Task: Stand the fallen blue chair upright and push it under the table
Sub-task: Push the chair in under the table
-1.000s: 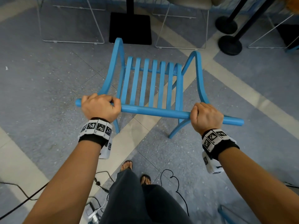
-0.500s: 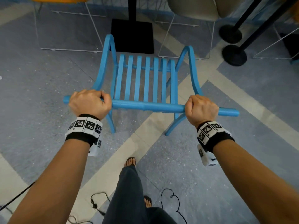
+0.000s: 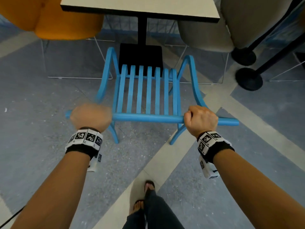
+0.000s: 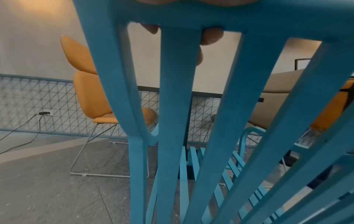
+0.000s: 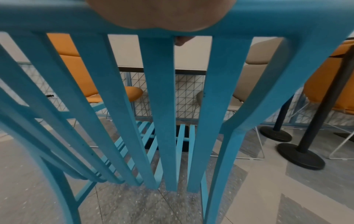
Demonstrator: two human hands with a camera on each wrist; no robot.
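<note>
The blue chair (image 3: 146,96) stands upright on the floor (image 3: 41,104), its slatted seat facing the table's black pedestal base (image 3: 140,55), just short of the surface (image 3: 140,7). My left hand (image 3: 90,117) and right hand (image 3: 200,119) each wrap a clenched grip around its top rail (image 3: 148,118). Orange chair (image 3: 54,19) and grey chair (image 3: 206,33) flank the table.

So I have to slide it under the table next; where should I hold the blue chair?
Grip the top rail of the blue chair from behind, one hand near each end, as the left hand and right hand do. The rail is a straight round bar, and the seat faces the table.
</note>
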